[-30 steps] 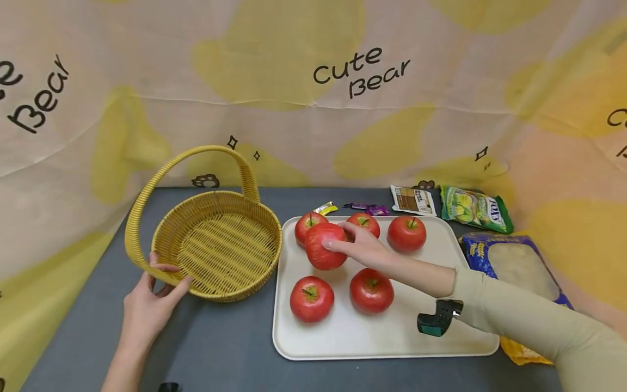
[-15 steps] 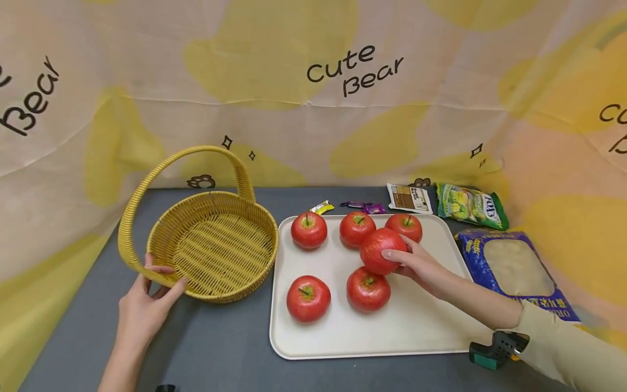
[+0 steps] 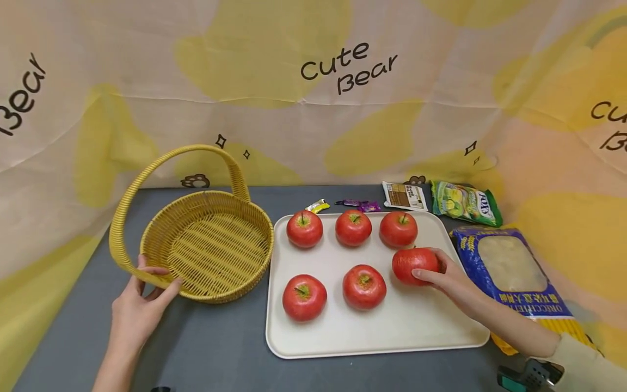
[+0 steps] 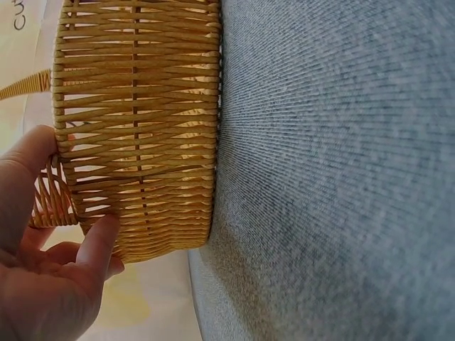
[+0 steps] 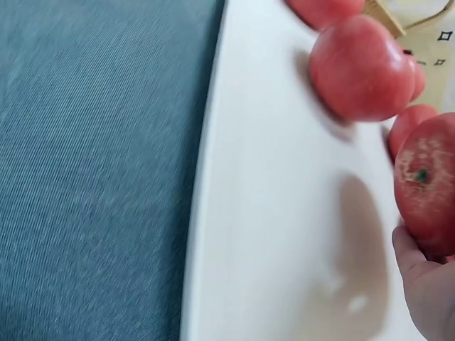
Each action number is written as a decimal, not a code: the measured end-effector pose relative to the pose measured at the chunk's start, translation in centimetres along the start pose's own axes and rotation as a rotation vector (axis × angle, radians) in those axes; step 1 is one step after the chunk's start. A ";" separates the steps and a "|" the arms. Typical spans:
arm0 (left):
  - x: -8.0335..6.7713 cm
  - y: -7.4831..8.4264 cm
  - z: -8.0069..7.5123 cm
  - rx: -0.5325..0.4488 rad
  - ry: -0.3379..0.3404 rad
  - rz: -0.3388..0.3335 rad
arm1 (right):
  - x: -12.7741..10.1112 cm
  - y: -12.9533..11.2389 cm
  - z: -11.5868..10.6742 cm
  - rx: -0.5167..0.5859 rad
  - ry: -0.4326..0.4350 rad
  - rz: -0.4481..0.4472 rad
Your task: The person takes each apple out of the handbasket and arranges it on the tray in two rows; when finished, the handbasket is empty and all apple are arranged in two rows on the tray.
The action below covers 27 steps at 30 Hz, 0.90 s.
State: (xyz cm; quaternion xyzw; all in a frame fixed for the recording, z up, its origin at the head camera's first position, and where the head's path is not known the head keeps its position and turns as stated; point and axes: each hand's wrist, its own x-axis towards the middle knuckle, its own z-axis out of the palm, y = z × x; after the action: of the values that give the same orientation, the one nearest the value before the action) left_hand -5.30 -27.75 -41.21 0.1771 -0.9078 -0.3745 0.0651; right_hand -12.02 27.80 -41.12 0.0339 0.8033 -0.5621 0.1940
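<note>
My left hand (image 3: 139, 307) grips the yellow wicker basket (image 3: 215, 256) at its near left rim, by the foot of its tall handle. In the left wrist view, the thumb and fingers (image 4: 99, 245) pinch the rim and woven side. The basket stands with nothing in it. My right hand (image 3: 448, 277) holds a red apple (image 3: 413, 265) over the right part of the white tray (image 3: 416, 329). In the right wrist view, the underside of the held apple (image 5: 430, 181) shows, apart from its shadow on the tray. Several other red apples (image 3: 364, 287) rest there in two rows.
Behind the tray lie small wrapped sweets (image 3: 318, 206), a white and brown packet (image 3: 404, 196) and a green bag (image 3: 465, 204). A blue pasta bag (image 3: 509, 267) lies along the tray's right side. A printed cloth (image 3: 274, 125) hangs behind the grey table (image 3: 220, 348).
My right hand has carried the apple from the tray's back left, past the other apples, to the right and lower down. My left hand keeps its grip on the basket. The view has shifted slightly.
</note>
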 end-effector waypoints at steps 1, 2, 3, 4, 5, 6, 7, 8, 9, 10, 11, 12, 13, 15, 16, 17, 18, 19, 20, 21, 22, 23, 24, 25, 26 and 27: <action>0.0 -0.1 -0.1 0.001 0.002 0.000 | 0.0 0.3 -0.1 -0.040 0.011 -0.019; 0.0 -0.1 -0.1 0.001 0.004 0.000 | 0.0 0.6 -0.1 -0.080 0.024 -0.042; 0.0 -0.2 -0.1 0.003 0.006 0.002 | 0.1 0.8 -0.1 -0.113 0.038 -0.069; 0.0 -0.2 -0.1 -0.004 0.007 0.007 | 0.1 1.1 0.0 -0.137 0.048 -0.096; 0.0 -0.2 -0.1 -0.006 0.008 0.009 | 0.1 1.3 0.0 -0.154 0.054 -0.120; 0.0 -0.2 -0.1 -0.012 0.008 0.014 | 0.1 1.5 0.1 -0.169 0.058 -0.145; 0.0 -0.2 0.0 -0.014 0.007 0.018 | 0.1 1.8 0.2 -0.185 0.063 -0.173; 0.0 -0.1 0.0 -0.015 0.006 0.022 | 0.1 2.0 0.2 -0.198 0.062 -0.204; 0.0 -0.1 0.0 -0.015 0.006 0.024 | 0.1 2.2 0.3 -0.211 0.062 -0.230; 0.0 -0.1 0.0 -0.015 0.006 0.024 | 0.1 2.4 0.3 -0.232 0.060 -0.257; 0.0 0.0 0.1 -0.011 0.007 0.021 | 0.1 2.7 0.4 -0.259 0.062 -0.287; 0.0 0.0 0.1 -0.009 0.008 0.018 | 0.1 2.9 0.4 -0.288 0.063 -0.318; 0.0 0.0 0.1 -0.006 0.009 0.013 | 0.1 3.1 0.5 -0.319 0.066 -0.348; -0.1 0.1 0.1 -0.005 0.011 0.009 | 0.0 3.6 0.5 -0.374 0.076 -0.397; -0.1 0.1 0.1 -0.006 0.011 0.007 | 0.0 3.8 0.5 -0.402 0.082 -0.417; -0.1 0.1 0.1 -0.010 0.011 0.007 | 0.0 4.0 0.5 -0.423 0.086 -0.437; -0.1 0.1 0.2 -0.011 0.012 0.008 | -0.1 4.1 0.4 -0.438 0.088 -0.454; -0.1 0.2 0.2 -0.012 0.011 0.009 | -0.1 4.3 0.4 -0.446 0.087 -0.466; -0.1 0.2 0.2 -0.013 0.010 0.011 | -0.1 4.5 0.3 -0.445 0.082 -0.469; -0.1 0.2 0.2 -0.012 0.009 0.012 | -0.1 4.6 0.3 -0.442 0.076 -0.466; -0.1 0.2 0.2 -0.013 0.007 0.012 | -0.1 4.7 0.2 -0.436 0.068 -0.463; -0.1 0.2 0.1 -0.012 0.007 0.012 | -0.2 4.8 0.1 -0.427 0.060 -0.462; -0.1 0.2 0.1 -0.012 0.007 0.011 | -0.2 4.9 0.0 -0.417 0.051 -0.457; -0.1 0.2 0.1 -0.015 0.005 0.007 | -0.2 5.0 0.0 -0.405 0.042 -0.450; -0.1 0.2 0.1 -0.011 0.006 0.004 | -0.3 5.1 -0.1 -0.394 0.033 -0.444; -0.1 0.2 0.1 -0.012 0.006 0.001 | -0.3 5.1 -0.2 -0.388 0.025 -0.445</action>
State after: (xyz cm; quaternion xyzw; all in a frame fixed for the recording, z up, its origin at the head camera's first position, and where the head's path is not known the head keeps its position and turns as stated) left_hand -5.24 -27.51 -41.09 0.1775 -0.9055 -0.3792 0.0692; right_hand -10.40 29.87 -45.52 -0.1736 0.8858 -0.4264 0.0589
